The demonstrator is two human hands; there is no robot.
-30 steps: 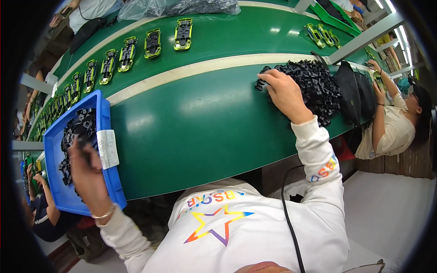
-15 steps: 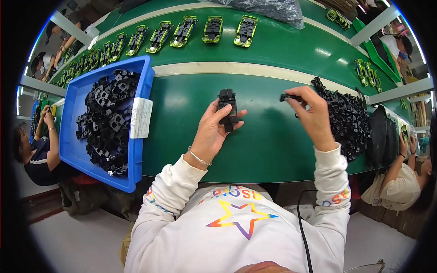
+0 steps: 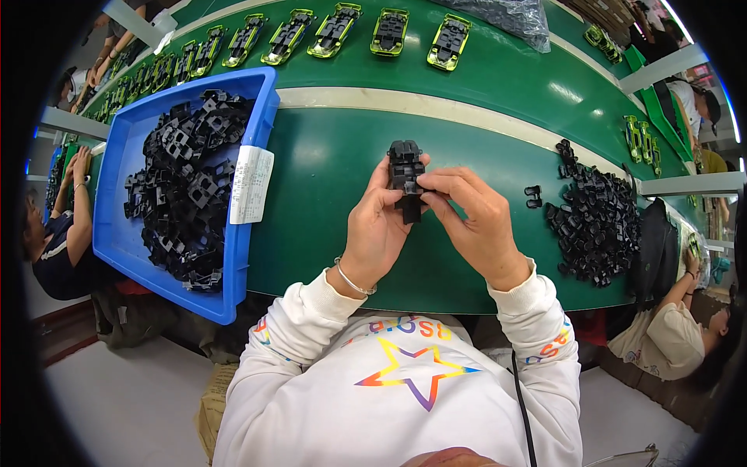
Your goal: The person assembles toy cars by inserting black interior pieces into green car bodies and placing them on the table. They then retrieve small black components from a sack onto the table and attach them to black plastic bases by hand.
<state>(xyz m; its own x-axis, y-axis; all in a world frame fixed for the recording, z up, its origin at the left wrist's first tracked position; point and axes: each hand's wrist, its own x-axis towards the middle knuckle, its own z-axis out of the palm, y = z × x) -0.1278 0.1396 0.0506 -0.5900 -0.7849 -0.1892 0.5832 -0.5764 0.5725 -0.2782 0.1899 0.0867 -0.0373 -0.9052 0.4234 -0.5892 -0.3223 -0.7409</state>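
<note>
The left hand [image 3: 377,233] holds a black plastic frame [image 3: 406,180] upright above the green worktop [image 3: 327,202], fingers wrapped round its lower half and thumb against its side — a closed grip on the frame. The right hand [image 3: 471,222] pinches something at the frame's middle with thumb and forefinger; that grip looks closed too, most likely on a small black clip, though the piece itself is hidden behind the fingertips.

To do this fitting well, the left hand should keep the frame steady and square to the eye, while the right lines the small piece up with its seat before pressing, so it goes in straight rather than at a slant. A light, even push seems wiser than force — thin plastic of this kind could crack or slip out.

To the left sits a blue tray [image 3: 117,233] full of similar black frames, with a white label [image 3: 250,185] on its rim. To the right, a loose pile of small black parts [image 3: 595,222] lies on the worktop, two strays [image 3: 533,196] just beside it. Beyond the pale stripe, a row of yellow-green toy car bases [image 3: 389,31] runs along the belt.

Hard to make out: the seat in the frame, and whether the piece is already home. Other people at both edges are cut off by the rim.
</note>
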